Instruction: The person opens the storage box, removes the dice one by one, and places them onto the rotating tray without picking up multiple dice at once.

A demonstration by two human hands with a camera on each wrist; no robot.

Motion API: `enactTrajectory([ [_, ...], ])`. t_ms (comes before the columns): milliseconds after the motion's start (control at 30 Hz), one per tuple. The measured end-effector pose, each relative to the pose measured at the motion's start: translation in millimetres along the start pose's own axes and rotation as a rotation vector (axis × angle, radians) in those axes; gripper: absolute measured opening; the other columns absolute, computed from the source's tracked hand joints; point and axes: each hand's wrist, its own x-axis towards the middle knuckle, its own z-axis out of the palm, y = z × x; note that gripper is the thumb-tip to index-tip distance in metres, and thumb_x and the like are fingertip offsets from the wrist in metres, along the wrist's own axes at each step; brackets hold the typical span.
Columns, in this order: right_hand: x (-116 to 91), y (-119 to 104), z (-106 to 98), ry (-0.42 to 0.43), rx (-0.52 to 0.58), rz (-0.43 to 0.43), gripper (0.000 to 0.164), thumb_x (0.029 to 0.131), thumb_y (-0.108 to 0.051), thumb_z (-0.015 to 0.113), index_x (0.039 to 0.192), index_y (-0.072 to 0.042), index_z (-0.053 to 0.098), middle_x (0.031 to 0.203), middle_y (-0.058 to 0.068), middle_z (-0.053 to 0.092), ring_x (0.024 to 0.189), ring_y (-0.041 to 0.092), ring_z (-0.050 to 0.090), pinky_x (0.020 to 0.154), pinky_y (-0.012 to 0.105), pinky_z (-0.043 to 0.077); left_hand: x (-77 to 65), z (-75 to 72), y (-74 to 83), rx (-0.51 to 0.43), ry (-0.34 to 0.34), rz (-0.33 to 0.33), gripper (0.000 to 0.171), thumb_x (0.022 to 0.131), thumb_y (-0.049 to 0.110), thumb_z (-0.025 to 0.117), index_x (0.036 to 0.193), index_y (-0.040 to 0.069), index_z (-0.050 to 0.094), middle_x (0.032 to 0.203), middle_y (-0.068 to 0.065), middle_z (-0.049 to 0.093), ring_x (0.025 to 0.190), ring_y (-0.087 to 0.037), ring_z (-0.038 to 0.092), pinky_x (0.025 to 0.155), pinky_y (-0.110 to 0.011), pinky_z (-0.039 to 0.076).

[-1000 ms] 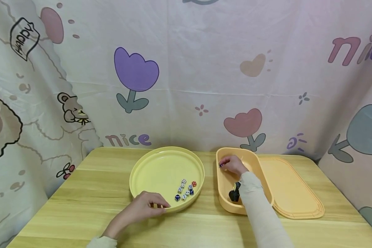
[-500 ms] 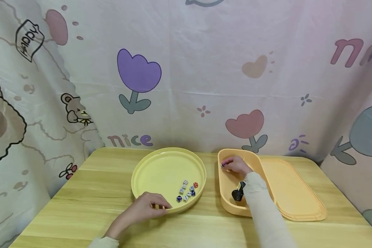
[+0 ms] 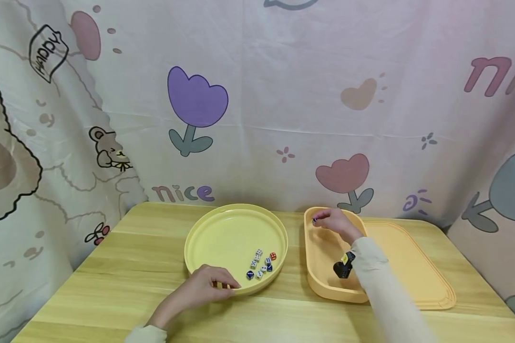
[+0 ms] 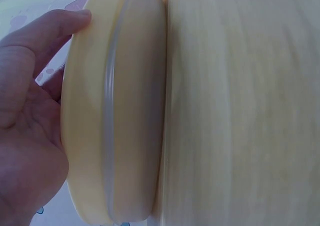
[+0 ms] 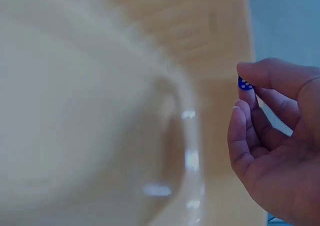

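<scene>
In the head view my left hand (image 3: 212, 286) grips the near-left rim of a round yellow tray (image 3: 214, 214). Seen from the left wrist, the thumb (image 4: 75, 18) lies against the tray's outer wall, with the other fingers partly hidden behind the rim. Small dice lie in the tray's near-right part: several white ones (image 3: 253, 264), a red die (image 3: 272, 256) and dark blue ones (image 3: 250, 275). My right hand (image 3: 336, 223) is over the far end of a deep orange box (image 3: 326, 294). Between thumb and fingertip it pinches a blue die (image 5: 245, 83) with white dots.
A flat orange lid (image 3: 412, 267) lies on the wooden table (image 3: 124, 257), right of the box and partly behind the right sleeve (image 3: 382, 281). A black device (image 3: 342, 270) hangs below the right wrist. A printed curtain (image 3: 257, 95) stands behind the table.
My right hand, with the blue die, has shifted slightly right and toward the back of the orange box. The left hand stays on the tray's rim. The head view has shifted a little.
</scene>
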Motion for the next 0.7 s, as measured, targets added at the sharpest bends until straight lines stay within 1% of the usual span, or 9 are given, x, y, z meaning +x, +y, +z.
enactTrajectory([
  [67,-2.8,-5.9,-2.9,0.01,0.039,-0.011,0.025,0.086,-0.004,0.068,0.106,0.012,0.065,0.098,0.012,0.067,0.086,0.014,0.059,0.086,0.04,0.05,-0.1,-0.1,0.0,0.001,-0.002,-0.011,0.01,0.086,0.012,0.072,0.095,0.01,0.077,0.092,0.008,0.07,0.08,-0.001,0.059,0.066,-0.024,0.049],
  [133,-6.7,-12.7,-5.1,0.022,0.067,-0.026,0.027,0.087,-0.004,0.068,0.108,0.013,0.064,0.102,0.013,0.066,0.088,0.014,0.059,0.087,0.039,0.049,-0.4,-0.2,0.0,0.004,-0.004,-0.021,0.01,0.087,0.013,0.071,0.096,0.011,0.077,0.092,0.008,0.07,0.08,-0.001,0.059,0.066,-0.024,0.049],
  [167,-8.6,-16.3,-5.8,0.026,0.073,-0.03,0.028,0.087,-0.005,0.068,0.108,0.013,0.064,0.102,0.013,0.066,0.089,0.014,0.059,0.086,0.037,0.049,-0.5,-0.3,-0.1,0.005,-0.004,-0.022,0.011,0.087,0.013,0.071,0.096,0.011,0.077,0.092,0.008,0.07,0.08,-0.001,0.059,0.066,-0.024,0.049],
  [267,-13.0,-26.1,-6.5,0.048,0.063,-0.036,0.025,0.086,-0.005,0.069,0.106,0.011,0.065,0.095,0.008,0.066,0.086,0.013,0.056,0.081,0.03,0.047,-0.9,-0.5,-0.5,0.011,-0.006,-0.024,0.011,0.087,0.013,0.071,0.096,0.011,0.077,0.093,0.009,0.07,0.08,-0.001,0.058,0.066,-0.024,0.049],
  [333,-15.3,-31.5,-5.2,0.054,0.056,-0.044,0.023,0.086,-0.005,0.07,0.104,0.009,0.065,0.092,0.006,0.066,0.085,0.014,0.055,0.079,0.029,0.045,-0.8,-0.5,-0.8,0.014,-0.005,-0.017,0.011,0.087,0.013,0.071,0.096,0.011,0.077,0.092,0.009,0.07,0.08,-0.001,0.059,0.066,-0.024,0.049],
  [533,-21.7,-45.4,4.5,0.025,0.044,-0.072,0.022,0.085,-0.005,0.07,0.103,0.008,0.066,0.088,0.005,0.064,0.084,0.015,0.056,0.079,0.029,0.045,-0.3,0.0,-1.7,0.017,0.001,0.012,0.011,0.086,0.012,0.071,0.096,0.011,0.077,0.092,0.008,0.07,0.079,0.0,0.059,0.065,-0.024,0.049],
  [700,-26.2,-55.2,16.3,0.009,0.046,-0.101,0.022,0.084,-0.002,0.069,0.103,0.009,0.065,0.088,0.005,0.065,0.082,0.013,0.056,0.076,0.026,0.047,-0.1,0.6,-2.0,0.008,0.002,0.022,0.011,0.086,0.01,0.072,0.095,0.01,0.076,0.09,0.008,0.07,0.076,0.0,0.059,0.063,-0.023,0.05],
])
